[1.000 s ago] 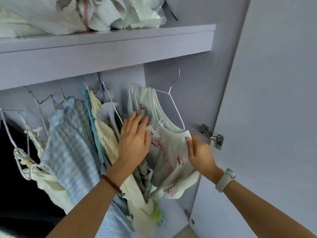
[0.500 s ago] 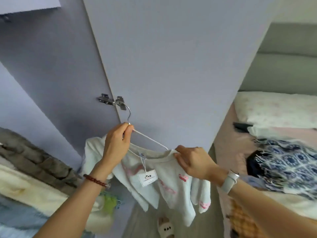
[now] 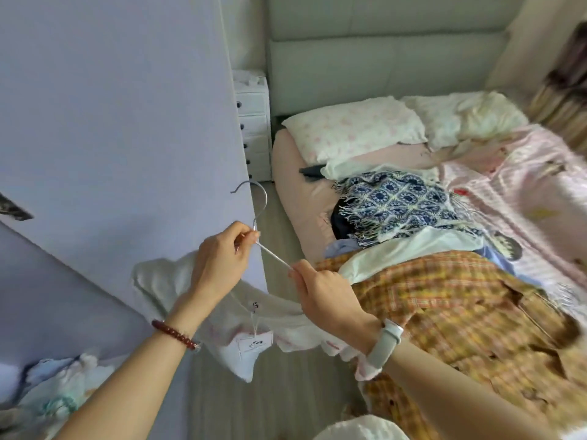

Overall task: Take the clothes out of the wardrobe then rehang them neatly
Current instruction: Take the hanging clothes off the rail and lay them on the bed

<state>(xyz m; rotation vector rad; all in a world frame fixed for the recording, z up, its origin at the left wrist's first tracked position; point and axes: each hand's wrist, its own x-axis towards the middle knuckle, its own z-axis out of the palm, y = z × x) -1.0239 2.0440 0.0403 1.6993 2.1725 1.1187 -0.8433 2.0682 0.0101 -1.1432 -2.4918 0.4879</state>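
A small white top (image 3: 279, 328) with pink marks and a paper tag (image 3: 255, 344) hangs on a thin wire hanger (image 3: 259, 214), out of the wardrobe and level with the edge of the lilac door (image 3: 127, 122). My left hand (image 3: 222, 262) pinches the hanger's neck just under the hook. My right hand (image 3: 324, 290) grips the hanger's right arm where it meets the top's shoulder. Several garments lie piled on the bed (image 3: 292, 185): a yellow plaid shirt (image 3: 460, 306), a blue and white fringed piece (image 3: 400, 201) and white cloth (image 3: 413, 246).
Two pillows (image 3: 352, 128) lie at the head of the bed. A white drawer unit (image 3: 252, 122) stands between door and bed. More clothes (image 3: 54, 389) hang in the wardrobe at lower left. A strip of wood floor (image 3: 273, 392) runs between wardrobe and bed.
The top came off the wardrobe rail and my view swung right, from the wardrobe interior to the bed. My left hand moved onto the hanger's neck; my right hand shifted from the fabric to the hanger arm.
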